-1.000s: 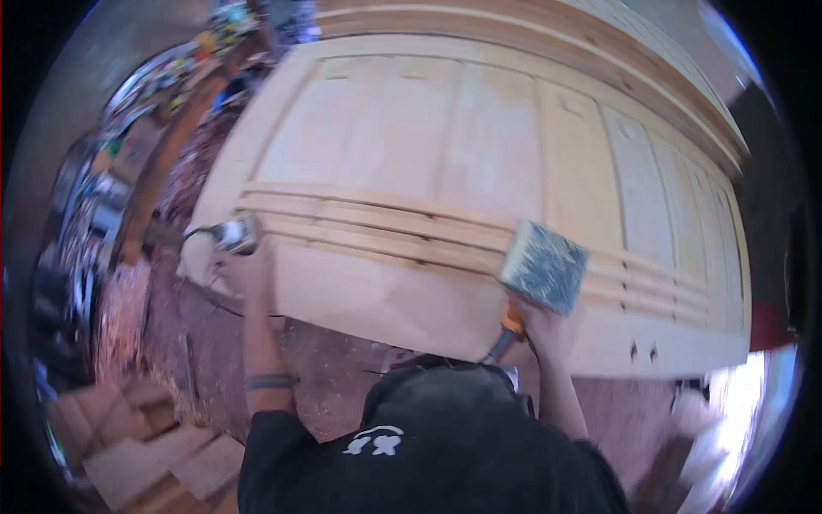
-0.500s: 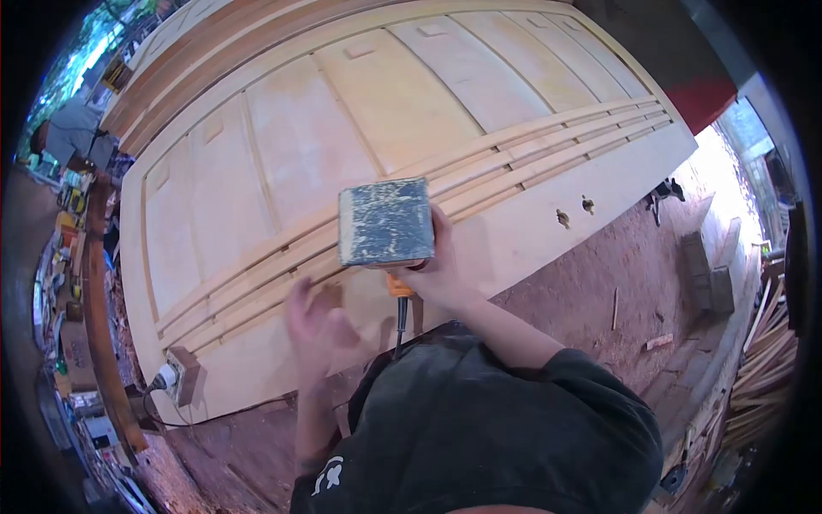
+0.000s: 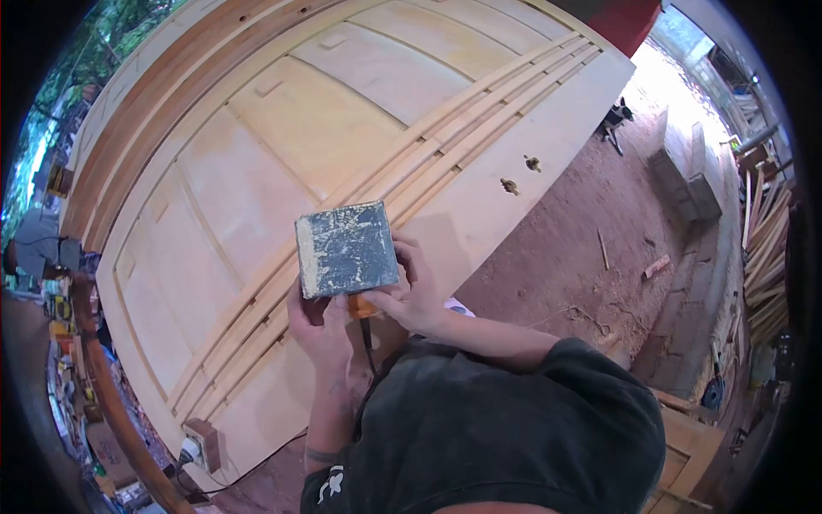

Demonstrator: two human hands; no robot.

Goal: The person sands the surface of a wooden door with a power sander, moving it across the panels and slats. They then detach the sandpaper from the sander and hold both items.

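An orange power sander (image 3: pixel 360 307) is turned up so that its worn, dust-caked square sanding pad (image 3: pixel 349 248) faces me. My right hand (image 3: pixel 409 287) is closed around the sander's right side, thumb along the lower edge. At the lower left corner, my left hand (image 3: pixel 322 321) grips the sander too, its thumb near the pad's edge and some fingers hidden behind. A dark cord (image 3: pixel 368 343) runs down from the tool toward my shirt. Underneath lies a large pale wooden panel door (image 3: pixel 467 224) with long raised strips and recessed panels.
A wooden block with an outlet and white plug (image 3: pixel 190 449) rests on the door's near left corner. Two cut holes (image 3: pixel 509 186) pierce the door. At left is another person (image 3: pixel 43 244). Wood strips (image 3: pixel 771 257) are piled at right; a dog (image 3: pixel 616 116) stands beyond the door.
My left hand has come up from beside the sander and taken hold of its lower left side. The sander has shifted slightly left and down; my view has turned to the right.
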